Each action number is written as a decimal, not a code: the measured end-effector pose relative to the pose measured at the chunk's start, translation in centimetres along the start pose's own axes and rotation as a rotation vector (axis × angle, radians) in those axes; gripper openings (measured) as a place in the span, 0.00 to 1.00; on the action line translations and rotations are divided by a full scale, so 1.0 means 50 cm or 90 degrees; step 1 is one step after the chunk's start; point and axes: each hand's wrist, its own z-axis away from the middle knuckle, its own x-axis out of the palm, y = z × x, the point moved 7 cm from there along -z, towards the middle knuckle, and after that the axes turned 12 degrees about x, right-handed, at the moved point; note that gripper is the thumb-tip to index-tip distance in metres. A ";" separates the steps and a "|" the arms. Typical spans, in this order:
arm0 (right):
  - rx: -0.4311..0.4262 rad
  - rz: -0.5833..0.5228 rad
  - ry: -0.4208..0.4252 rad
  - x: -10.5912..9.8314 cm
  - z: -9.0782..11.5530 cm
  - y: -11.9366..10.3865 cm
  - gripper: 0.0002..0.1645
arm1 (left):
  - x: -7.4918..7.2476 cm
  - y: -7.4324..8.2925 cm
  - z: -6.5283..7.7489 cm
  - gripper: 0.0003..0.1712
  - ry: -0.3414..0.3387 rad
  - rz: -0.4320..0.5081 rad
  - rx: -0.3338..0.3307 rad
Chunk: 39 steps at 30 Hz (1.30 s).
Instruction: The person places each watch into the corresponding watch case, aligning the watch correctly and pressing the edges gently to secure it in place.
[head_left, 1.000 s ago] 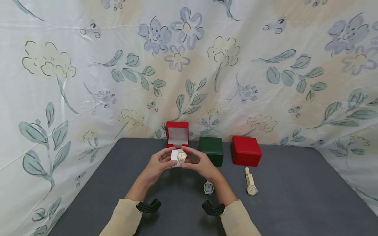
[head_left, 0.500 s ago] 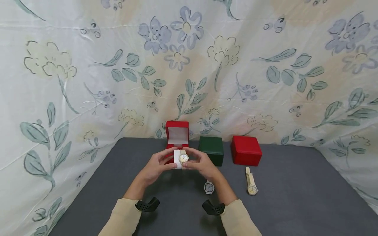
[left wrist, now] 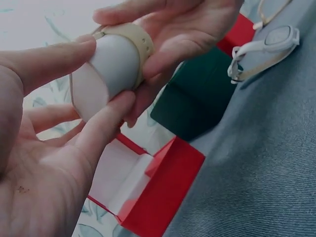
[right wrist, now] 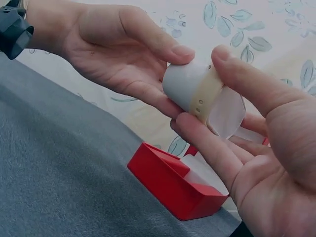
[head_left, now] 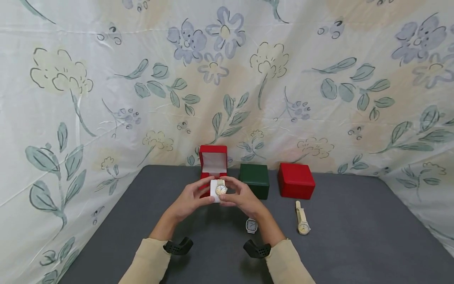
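Observation:
Both hands hold a white watch cushion (head_left: 213, 190) up in front of the open red watch box. A cream-strapped watch (head_left: 221, 189) with a round, gold-rimmed dial is wrapped round it, dial toward the head camera. My left hand (head_left: 189, 200) pinches the cushion's left end between thumb and fingers. On the other side my right hand (head_left: 242, 196) grips the watch and cushion, its thumb at the dial's lower edge. The right wrist view shows the cream strap (right wrist: 206, 95) lying around the cushion, with holes visible in it.
The open red box (head_left: 213, 159) stands behind the hands, its lid raised. To its right are a closed green box (head_left: 254, 181) and a closed red box (head_left: 296, 180). A square-faced white watch (head_left: 251, 226) lies beside the right forearm; another cream watch (head_left: 302, 221) lies farther right.
The cushion with its watch has shifted slightly right and turned from a tilt to more upright. My left thumb has moved back from the watch toward the cushion's edge.

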 end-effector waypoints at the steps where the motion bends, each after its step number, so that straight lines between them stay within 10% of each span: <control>1: 0.000 0.007 -0.003 0.000 0.001 -0.002 0.41 | 0.001 0.000 -0.001 0.43 -0.004 0.002 -0.001; 10: -0.019 0.159 -0.007 -0.007 0.018 -0.017 0.42 | -0.007 -0.011 0.000 0.39 0.006 -0.039 -0.007; 28: -0.017 0.092 0.003 0.000 0.010 -0.006 0.43 | -0.002 -0.011 0.002 0.42 0.034 -0.033 -0.043; 39: -0.050 0.027 0.007 0.007 0.011 -0.013 0.41 | -0.001 0.005 0.003 0.39 0.035 -0.067 0.005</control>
